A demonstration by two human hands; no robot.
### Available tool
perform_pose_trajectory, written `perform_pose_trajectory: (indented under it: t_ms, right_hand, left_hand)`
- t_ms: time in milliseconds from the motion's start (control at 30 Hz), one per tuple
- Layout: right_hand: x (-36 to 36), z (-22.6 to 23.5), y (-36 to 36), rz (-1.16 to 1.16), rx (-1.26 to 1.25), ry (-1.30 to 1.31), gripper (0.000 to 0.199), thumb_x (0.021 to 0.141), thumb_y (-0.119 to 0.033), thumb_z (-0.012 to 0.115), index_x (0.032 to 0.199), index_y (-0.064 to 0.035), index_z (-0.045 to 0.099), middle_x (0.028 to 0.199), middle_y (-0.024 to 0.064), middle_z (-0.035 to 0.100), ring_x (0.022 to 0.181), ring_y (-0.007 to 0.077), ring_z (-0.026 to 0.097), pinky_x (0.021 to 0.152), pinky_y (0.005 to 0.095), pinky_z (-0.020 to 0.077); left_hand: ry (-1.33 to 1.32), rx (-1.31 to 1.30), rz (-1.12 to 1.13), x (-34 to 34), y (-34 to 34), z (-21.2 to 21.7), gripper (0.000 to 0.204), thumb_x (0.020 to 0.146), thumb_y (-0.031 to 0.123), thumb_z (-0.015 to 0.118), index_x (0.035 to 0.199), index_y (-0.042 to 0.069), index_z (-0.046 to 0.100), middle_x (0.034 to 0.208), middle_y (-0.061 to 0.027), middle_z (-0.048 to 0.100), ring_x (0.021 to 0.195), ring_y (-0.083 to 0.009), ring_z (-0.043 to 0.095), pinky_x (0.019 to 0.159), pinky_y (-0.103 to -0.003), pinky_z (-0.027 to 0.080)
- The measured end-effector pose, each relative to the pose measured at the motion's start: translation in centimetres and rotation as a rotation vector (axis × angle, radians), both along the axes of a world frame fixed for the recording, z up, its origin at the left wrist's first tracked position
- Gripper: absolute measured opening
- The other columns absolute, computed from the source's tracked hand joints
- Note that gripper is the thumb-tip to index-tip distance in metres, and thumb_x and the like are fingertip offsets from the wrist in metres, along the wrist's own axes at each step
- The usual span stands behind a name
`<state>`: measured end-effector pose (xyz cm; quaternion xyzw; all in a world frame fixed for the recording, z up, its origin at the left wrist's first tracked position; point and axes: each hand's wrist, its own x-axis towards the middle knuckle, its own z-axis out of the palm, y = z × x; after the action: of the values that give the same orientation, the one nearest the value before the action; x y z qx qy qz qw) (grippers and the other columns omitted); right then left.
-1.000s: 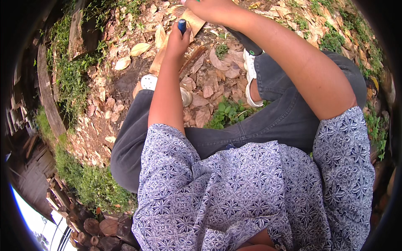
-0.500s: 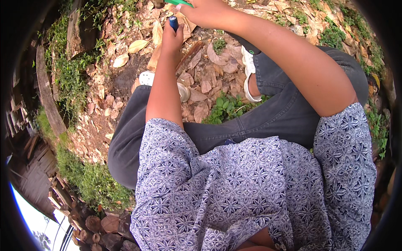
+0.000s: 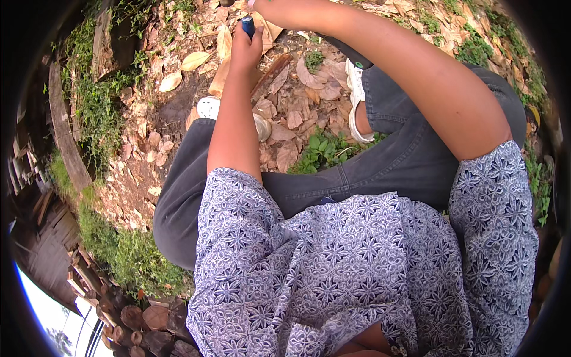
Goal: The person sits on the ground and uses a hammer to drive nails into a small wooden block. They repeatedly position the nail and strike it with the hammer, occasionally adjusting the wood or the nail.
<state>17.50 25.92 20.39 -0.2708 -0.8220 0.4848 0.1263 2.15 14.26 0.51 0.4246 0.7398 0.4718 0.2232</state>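
At the top edge, my left hand point(image 3: 245, 52) is wrapped round a blue cylindrical tool handle point(image 3: 247, 26), whose end stands up above the fist. The lower part of that tool is hidden by the hand. Just right of it, my right hand point(image 3: 288, 13) is partly cut off by the frame's top edge, with the forearm crossing from the right. It is closed on a green-handled hammer, which shows clearly only in the earlier picture. Now a dark bit of the hammer's head point(image 3: 226, 2) peeks in at the top. A pale piece of wood point(image 3: 219, 80) lies beneath my left hand.
A reddish-brown wood strip point(image 3: 272, 75) lies beside my left wrist among dry leaves point(image 3: 294, 119). My white shoes point(image 3: 355, 89) rest on the ground either side. Weathered timber point(image 3: 66, 131) and grass point(image 3: 128, 256) are at left, with stacked logs point(image 3: 134, 318) at lower left.
My right hand has risen toward the top edge, carrying the green hammer handle almost wholly out of view. My left hand and the blue handle have barely shifted.
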Motion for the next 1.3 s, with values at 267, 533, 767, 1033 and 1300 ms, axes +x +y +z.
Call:
perform_pose_trajectory:
  t_ms: [267,533,767,1033,1300]
  right_hand:
    - [-0.3,-2.6,0.6,-0.014,0.127,-0.047,0.028,0.087,-0.014,0.051,0.104,0.0024,0.065,0.099,0.0277,0.069,0.096,0.0425,0.066,0.086,0.0487,0.0511]
    - [0.4,2.2,-0.2,0.058,-0.073,-0.027,0.025,0.092,-0.011,0.047,0.105,0.0032,0.063,0.095,0.0268,0.068,0.089,0.0409,0.066,0.080,0.0482,0.0512]
    - [0.1,-3.3,-2.1,-0.005,0.107,0.027,0.026,0.094,-0.011,0.044,0.105,0.0028,0.062,0.098,0.0296,0.067,0.095,0.0437,0.066,0.084,0.0494,0.0515]
    - [-0.9,1.4,-0.4,-0.149,0.154,0.188,0.023,0.093,-0.015,0.046,0.100,0.0023,0.060,0.091,0.0295,0.066,0.087,0.0461,0.065,0.079,0.0510,0.0512]
    - [-1.3,0.1,-0.8,0.001,0.045,-0.080,0.045,0.098,-0.021,0.048,0.142,-0.0111,0.042,0.116,0.0299,0.060,0.109,0.0389,0.062,0.097,0.0441,0.0462]
  left_hand:
    - [0.069,-0.061,0.003,0.6,0.7,1.1,0.034,0.097,0.025,0.065,0.114,-0.001,0.051,0.086,-0.0165,0.065,0.075,-0.0251,0.060,0.069,-0.041,0.048]
    - [0.068,-0.061,0.081,-0.9,0.2,-0.8,0.035,0.097,0.026,0.066,0.114,0.000,0.050,0.089,-0.0154,0.065,0.079,-0.0254,0.062,0.073,-0.040,0.050]
    - [0.059,0.118,0.008,-0.5,0.7,-1.6,0.032,0.096,0.022,0.066,0.112,0.000,0.051,0.089,-0.0145,0.064,0.079,-0.0251,0.062,0.073,-0.039,0.050]
    - [0.034,0.029,-0.024,0.4,1.3,-0.2,0.027,0.096,0.020,0.065,0.109,0.001,0.051,0.080,-0.0129,0.060,0.069,-0.0227,0.055,0.066,-0.040,0.046]
    - [0.044,-0.057,0.032,-0.7,-0.9,-0.6,0.029,0.098,0.020,0.063,0.116,0.000,0.051,0.085,-0.0156,0.064,0.072,-0.0259,0.061,0.068,-0.041,0.049]
